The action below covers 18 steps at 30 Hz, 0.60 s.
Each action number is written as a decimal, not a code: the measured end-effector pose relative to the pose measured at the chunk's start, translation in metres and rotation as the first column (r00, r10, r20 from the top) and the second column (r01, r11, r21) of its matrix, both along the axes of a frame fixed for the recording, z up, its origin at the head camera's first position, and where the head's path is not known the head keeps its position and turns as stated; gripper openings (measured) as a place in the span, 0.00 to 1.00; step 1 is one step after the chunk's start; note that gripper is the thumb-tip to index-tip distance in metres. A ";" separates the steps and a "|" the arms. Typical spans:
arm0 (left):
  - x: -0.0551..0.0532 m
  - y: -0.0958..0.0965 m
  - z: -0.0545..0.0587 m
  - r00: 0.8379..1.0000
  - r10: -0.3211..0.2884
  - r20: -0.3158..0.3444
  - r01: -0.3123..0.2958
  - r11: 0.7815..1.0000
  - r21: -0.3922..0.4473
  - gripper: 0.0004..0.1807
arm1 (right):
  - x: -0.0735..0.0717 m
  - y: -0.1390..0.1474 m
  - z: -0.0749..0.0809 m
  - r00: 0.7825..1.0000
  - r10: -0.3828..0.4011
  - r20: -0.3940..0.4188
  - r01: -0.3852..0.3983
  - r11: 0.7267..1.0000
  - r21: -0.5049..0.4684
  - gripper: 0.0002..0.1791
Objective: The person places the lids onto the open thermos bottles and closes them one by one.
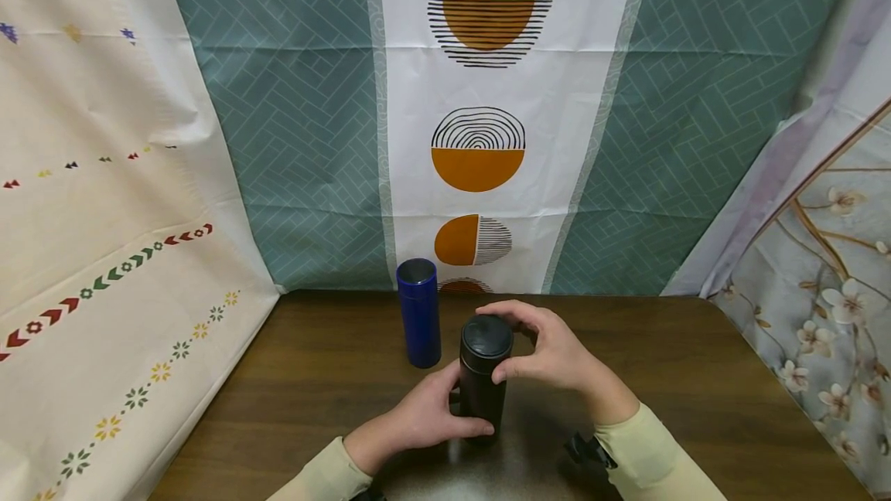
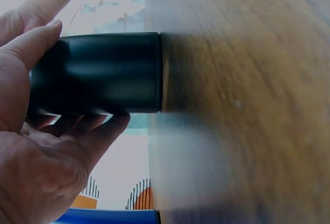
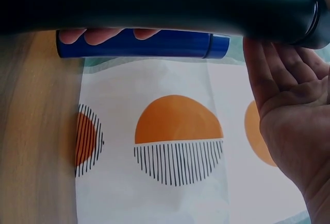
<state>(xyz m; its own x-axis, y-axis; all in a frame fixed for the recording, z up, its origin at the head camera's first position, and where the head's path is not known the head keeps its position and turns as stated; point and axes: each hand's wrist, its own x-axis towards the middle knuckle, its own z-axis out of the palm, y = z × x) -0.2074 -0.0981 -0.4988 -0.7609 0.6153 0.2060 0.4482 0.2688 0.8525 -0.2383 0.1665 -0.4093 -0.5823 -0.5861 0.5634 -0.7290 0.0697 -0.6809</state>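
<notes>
Black flask (image 1: 483, 381) stands upright on the table (image 1: 696, 377), left hand (image 1: 425, 416) fingers wrapped round its base, right hand (image 1: 550, 350) fingers curled over the lid (image 1: 486, 335), which appears still seated; blue flask (image 1: 418, 312) stands just beyond the fingers.

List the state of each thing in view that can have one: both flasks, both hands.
Black flask: upright on the table, lid on.
Black lid: seated on the black flask, right fingers around it.
Blue flask: upright, behind and left of the black one, untouched, top closed.
Left hand: grips the black flask's lower body.
Right hand: holds the black lid.
</notes>
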 end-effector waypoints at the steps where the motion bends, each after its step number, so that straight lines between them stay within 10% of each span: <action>1: 0.000 0.000 0.000 1.000 0.000 -0.002 0.000 1.000 0.000 0.43 | 0.000 0.000 0.000 1.000 -0.001 -0.003 0.001 1.000 -0.001 0.44; 18: 0.001 0.001 0.003 1.000 0.005 0.008 -0.004 1.000 -0.005 0.46 | 0.001 -0.005 0.001 0.985 0.156 -0.073 -0.158 0.987 -0.014 0.48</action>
<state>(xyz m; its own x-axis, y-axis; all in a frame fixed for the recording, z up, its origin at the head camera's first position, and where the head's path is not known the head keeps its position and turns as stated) -0.2060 -0.0975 -0.4955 -0.7653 0.6129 0.1967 0.4401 0.2751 0.8548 -0.2377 0.1611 -0.4084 -0.4415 -0.6555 0.6126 -0.7767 -0.0626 -0.6267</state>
